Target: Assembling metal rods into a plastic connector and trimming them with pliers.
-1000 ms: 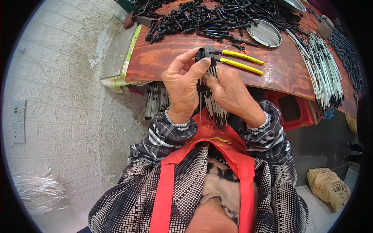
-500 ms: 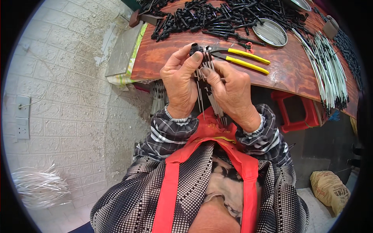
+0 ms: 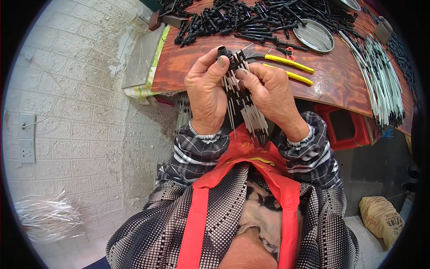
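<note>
My left hand is closed at the thumb and fingers around a black ribbed plastic fitting with a round open end. From the fitting's side hangs a bundle of thin black-and-white rods, reaching down over my red apron. My right hand pinches the upper part of that bundle between thumb and bent fingers, close beside the left thumb. Just beyond the right hand lie pliers with yellow handles, their jaws partly hidden behind the fitting and fingers.
Black plastic parts are heaped along the far side of the wooden table. Beside them is a round metal dish. White tubes with black ends lie at the right. Below stands a red stool; a wall rises at the left.
My right hand has shifted slightly right, and the rods have fanned out wider beneath it. The left hand still holds the black fitting.
</note>
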### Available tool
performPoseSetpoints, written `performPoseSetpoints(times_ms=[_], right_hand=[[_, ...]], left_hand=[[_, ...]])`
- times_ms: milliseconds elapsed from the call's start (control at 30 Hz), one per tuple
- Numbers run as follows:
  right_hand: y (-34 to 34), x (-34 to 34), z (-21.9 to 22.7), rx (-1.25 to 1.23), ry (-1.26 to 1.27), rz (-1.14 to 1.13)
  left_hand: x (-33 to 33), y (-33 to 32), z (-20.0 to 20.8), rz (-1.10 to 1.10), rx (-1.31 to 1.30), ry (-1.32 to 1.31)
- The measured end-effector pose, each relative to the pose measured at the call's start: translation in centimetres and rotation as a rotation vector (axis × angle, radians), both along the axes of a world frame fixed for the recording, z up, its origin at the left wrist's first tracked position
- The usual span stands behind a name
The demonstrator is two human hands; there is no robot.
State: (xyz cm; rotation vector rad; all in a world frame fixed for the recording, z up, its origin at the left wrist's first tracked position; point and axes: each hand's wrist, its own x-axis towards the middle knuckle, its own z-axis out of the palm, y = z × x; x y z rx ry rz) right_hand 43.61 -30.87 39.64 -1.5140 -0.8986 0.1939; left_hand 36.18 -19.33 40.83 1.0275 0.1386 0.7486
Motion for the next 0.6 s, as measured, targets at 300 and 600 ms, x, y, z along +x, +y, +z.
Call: performPoseSetpoints(times_ms=[300,600], right_hand=[[0.2,0.6,-0.3,-0.003,-0.122,-0.013],[0.4,-0.5,-0.6,0.019,-0.185,-0.137]], left_hand=[[0.1,0.6,-0.1,-0.057,-0.075,0.003],[0.4,1.4,-0.3,-0.214,-0.068,0.056]])
